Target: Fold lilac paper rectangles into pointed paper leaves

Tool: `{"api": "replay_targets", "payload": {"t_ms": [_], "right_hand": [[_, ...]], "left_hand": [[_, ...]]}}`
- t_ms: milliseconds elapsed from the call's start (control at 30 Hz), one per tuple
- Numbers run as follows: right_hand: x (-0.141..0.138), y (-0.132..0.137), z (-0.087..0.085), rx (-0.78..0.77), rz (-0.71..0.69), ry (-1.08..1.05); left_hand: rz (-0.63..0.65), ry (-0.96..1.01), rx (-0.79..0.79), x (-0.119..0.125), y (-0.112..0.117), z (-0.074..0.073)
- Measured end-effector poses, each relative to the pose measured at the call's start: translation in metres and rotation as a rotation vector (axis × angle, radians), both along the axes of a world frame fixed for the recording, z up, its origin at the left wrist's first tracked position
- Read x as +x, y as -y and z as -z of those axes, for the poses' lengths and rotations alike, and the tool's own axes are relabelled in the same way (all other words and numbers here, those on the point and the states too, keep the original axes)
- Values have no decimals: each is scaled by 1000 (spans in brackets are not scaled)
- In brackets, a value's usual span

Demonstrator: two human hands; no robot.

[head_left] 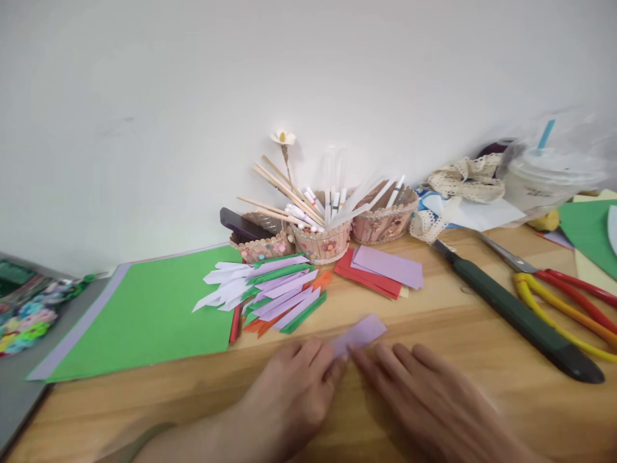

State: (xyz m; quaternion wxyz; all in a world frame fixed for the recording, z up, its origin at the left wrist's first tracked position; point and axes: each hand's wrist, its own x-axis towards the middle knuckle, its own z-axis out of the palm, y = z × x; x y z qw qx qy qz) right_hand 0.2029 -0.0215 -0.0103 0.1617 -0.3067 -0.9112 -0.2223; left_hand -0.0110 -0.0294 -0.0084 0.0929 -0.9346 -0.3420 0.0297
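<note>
A small lilac paper strip (365,331), slightly blurred, lies low over the wooden table at front centre. My left hand (299,379) is closed on its left end, with curled fingers and the thumb against the paper. My right hand (424,386) is stretched out flat, and its index fingertip touches the strip's lower edge; its thumb is hidden. Just behind are a pile of folded paper pieces (284,299) in lilac, green, orange and white. To the right of that pile are red paper rectangles (369,276) with lilac paper rectangles (390,265) on top.
Green paper sheets (154,315) cover the left side. Three decorated baskets (322,244) with sticks and pens stand along the wall. At right lie a dark-green-handled tool (511,308), scissors (554,283) and lace ribbon (467,180), with a lidded plastic cup (544,180) behind.
</note>
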Motion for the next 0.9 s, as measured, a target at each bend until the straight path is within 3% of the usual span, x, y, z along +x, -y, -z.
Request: {"api": "replay_targets", "payload": {"t_ms": [100,200,500,667,900], "right_hand": [[11,-6,2,15,108,109],[18,-14,1,34,124,188],[9,-12,-4,-10,187,198],[9,-36,-4,-166,129,71],[9,-63,-1,-654,128,-182]], "left_hand": [[-21,-19,-13,0,1,-2],[-28,-15,-15,-1,3,-5],[-57,-82,-79,-8,10,-18],[-56,-100,-107,-6,9,-16],[-26,21,-25,-10,4,-8]]}}
